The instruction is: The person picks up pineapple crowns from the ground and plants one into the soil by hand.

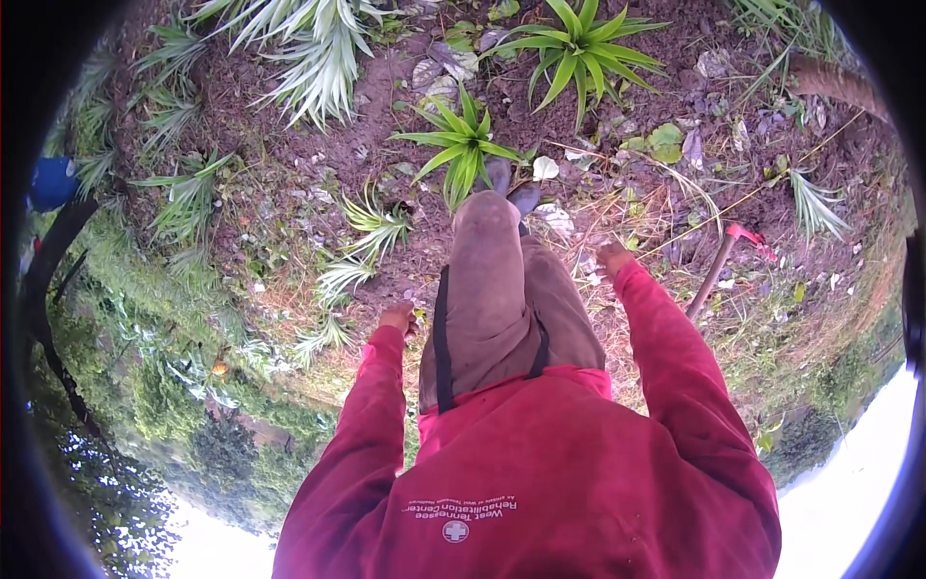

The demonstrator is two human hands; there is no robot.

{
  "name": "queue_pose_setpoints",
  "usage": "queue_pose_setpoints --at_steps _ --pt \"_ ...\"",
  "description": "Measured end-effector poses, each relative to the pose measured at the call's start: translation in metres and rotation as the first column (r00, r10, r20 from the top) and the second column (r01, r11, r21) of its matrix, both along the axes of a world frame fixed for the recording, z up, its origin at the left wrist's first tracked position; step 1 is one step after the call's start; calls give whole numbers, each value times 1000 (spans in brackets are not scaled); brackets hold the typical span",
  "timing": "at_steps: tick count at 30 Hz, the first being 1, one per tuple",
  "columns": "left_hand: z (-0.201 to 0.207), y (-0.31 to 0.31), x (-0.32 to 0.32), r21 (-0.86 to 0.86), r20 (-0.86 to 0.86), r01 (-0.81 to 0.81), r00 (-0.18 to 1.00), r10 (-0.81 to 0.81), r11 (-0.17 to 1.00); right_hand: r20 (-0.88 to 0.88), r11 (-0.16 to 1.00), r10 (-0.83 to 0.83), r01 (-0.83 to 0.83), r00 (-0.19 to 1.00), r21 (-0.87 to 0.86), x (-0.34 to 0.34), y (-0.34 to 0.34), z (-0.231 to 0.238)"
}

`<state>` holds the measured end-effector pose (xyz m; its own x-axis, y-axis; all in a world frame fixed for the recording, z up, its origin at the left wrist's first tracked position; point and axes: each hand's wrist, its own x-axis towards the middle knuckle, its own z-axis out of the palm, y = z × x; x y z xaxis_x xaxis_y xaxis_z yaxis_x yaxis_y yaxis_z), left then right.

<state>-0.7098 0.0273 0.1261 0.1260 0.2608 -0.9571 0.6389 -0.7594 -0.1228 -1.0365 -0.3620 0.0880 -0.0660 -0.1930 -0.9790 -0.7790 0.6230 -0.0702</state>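
My left hand point(396, 317) hangs beside my left thigh, over grassy ground near some pale spiky plants point(345, 278). Its fingers are mostly hidden by the wrist, so whether it holds anything is unclear. On the other side, my right hand point(614, 259) is held out a little from my right leg with its fingers loosely apart and nothing visible in it. A long-handled tool with a red head point(741, 234) and a wooden handle point(709, 275) stands slanted to the right of my right forearm, apart from that hand. Part of its handle is hidden behind my sleeve.
Bright green spiky rosette plants point(465, 147) grow just ahead of my feet, with another rosette point(581, 56) farther on. Dead leaves and straw cover the dark soil point(386, 87). A trunk point(841, 85) lies far right; a blue object point(53, 183) is far left.
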Motion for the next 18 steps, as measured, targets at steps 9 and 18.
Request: queue_pose_setpoints --at_steps 9,18 --pt "45 -130 52 -437 221 36 973 69 899 -50 990 -135 137 990 43 -42 -5 31" --pt "59 -25 90 -192 189 201 968 -165 961 123 936 -349 338 929 103 -31 40 47"
